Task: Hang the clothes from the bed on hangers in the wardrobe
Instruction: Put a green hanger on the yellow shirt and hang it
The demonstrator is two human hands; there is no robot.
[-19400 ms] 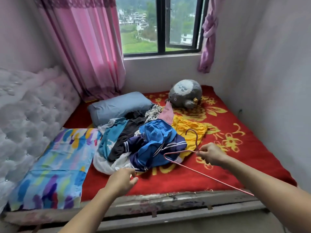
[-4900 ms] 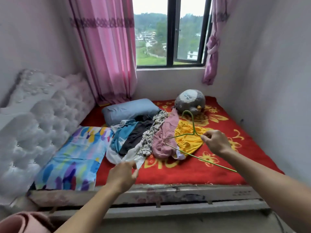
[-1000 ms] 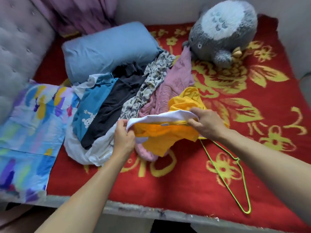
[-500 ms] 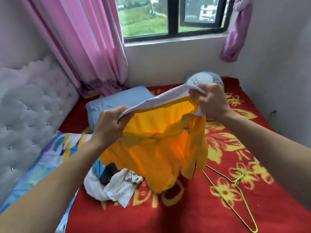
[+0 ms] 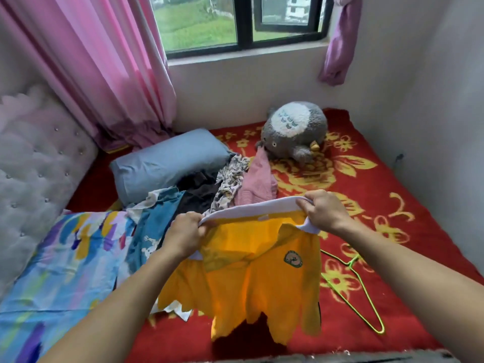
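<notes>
1. A yellow garment point(image 5: 256, 279), white-banded with a green badge, hangs above the bed point(image 5: 408, 195) at its near edge, the fingers of left hand point(image 5: 183, 235) and right hand point(image 5: 323, 212) clamped on the band.
2. A green hanger point(image 5: 364, 289) lies in the open stretch by the right edge.

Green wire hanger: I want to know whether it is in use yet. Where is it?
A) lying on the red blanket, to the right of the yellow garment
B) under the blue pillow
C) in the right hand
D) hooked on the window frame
A: the green wire hanger lies flat on the red blanket, untouched, while the left hand and right hand both grip the yellow garment by its white band.
</notes>
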